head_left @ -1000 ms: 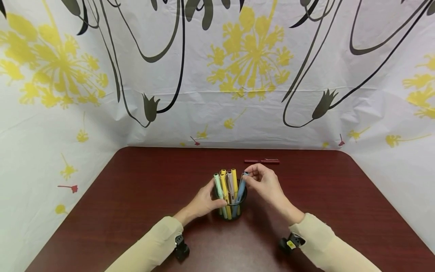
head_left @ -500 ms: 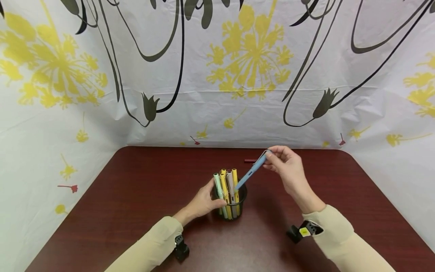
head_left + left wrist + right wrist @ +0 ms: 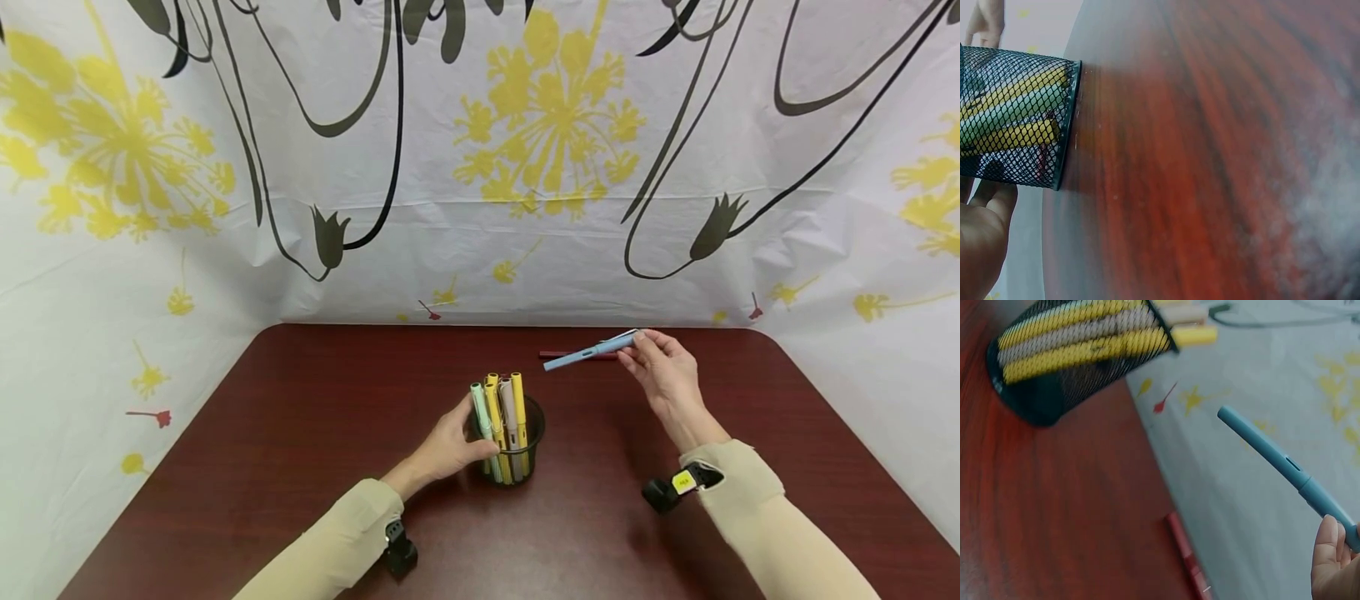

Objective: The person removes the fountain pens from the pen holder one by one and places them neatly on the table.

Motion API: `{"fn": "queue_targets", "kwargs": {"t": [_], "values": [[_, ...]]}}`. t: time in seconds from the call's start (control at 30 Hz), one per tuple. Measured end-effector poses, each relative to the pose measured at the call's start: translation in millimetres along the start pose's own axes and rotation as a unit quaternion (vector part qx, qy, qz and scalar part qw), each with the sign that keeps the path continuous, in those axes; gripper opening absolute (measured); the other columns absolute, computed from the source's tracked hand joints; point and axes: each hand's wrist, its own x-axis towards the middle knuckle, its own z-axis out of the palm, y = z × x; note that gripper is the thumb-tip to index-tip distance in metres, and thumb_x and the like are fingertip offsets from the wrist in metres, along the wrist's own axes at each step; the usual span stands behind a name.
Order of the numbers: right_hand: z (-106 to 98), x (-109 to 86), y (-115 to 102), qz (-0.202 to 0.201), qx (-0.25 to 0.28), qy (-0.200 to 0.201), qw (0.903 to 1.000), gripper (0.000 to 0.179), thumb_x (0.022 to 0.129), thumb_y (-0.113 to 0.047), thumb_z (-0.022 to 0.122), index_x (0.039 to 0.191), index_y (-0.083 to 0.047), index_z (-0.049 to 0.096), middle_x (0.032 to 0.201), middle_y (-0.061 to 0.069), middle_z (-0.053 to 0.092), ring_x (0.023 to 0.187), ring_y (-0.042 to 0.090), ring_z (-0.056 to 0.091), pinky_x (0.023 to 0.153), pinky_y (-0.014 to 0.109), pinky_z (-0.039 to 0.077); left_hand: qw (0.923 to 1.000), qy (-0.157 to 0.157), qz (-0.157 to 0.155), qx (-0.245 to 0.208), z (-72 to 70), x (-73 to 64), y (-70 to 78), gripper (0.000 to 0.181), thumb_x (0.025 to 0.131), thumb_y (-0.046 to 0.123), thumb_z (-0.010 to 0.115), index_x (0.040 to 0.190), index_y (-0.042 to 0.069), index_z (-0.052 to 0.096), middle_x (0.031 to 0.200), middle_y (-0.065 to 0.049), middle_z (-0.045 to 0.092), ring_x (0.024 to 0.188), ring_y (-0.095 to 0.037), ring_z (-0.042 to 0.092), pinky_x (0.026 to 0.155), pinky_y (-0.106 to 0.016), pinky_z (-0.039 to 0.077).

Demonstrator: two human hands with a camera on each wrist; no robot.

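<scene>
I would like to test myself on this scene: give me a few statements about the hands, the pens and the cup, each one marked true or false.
1. The right hand holds the blue pen. True.
2. The left hand grips the mesh cup. True.
3. The mesh cup lies on its side. False: it stands upright on the table.
4. The dark red pen is inside the mesh cup. False: it lies on the table.

- mesh cup (image 3: pixel 1068 125) cut off by the left wrist view's left edge;
- in the head view, some fingers of the left hand (image 3: pixel 450 442) hidden behind it; red pen (image 3: pixel 553 356) partly covered by the blue pen (image 3: pixel 588 352);
- right hand (image 3: pixel 1333 565) cut off in the right wrist view's corner
</scene>
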Motion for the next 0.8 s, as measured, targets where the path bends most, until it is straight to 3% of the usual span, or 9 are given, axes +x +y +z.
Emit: {"fn": "queue_targets", "kwargs": {"t": [0.27,0.5,0.8], "values": [[-20.1,19.3,20.0,0.066,-0.035,0.069,0.9948,0.014,0.091,-0.001,0.056,0.102,-0.006,0.048,0.073,0.001,0.062,0.064,0.010,0.065,0.069,0.023,0.055,1.0000,-0.001,0.001,-0.002,-0.4,0.4,-2.1,0.102,0.075,0.052,0.073,0.149,0.006,0.020,0.135,-0.015,0.049,0.127,-0.024,0.045,0.102,-0.028,0.036],[-30.5,27.8,28.3,0.099,-0.065,0.086,0.9893,0.017,0.092,-0.003,0.055,0.106,-0.007,0.046,0.074,0.000,0.060,0.068,0.009,0.065,0.073,0.023,0.054,1.0000,-0.003,0.004,-0.003,0.3,0.5,-0.8,0.100,0.077,0.047,0.073,0.150,0.006,0.018,0.137,-0.016,0.048,0.127,-0.025,0.045,0.102,-0.027,0.036],[-41.5,38.3,39.1,0.100,-0.082,0.076,0.9887,0.014,0.092,0.001,0.051,0.102,-0.006,0.045,0.075,-0.003,0.062,0.067,0.009,0.066,0.072,0.023,0.054,0.9998,-0.006,-0.005,-0.020,0.6,-0.2,-1.6,0.101,0.077,0.046,0.074,0.150,0.008,0.016,0.135,-0.016,0.050,0.124,-0.025,0.048,0.100,-0.030,0.039]]}}
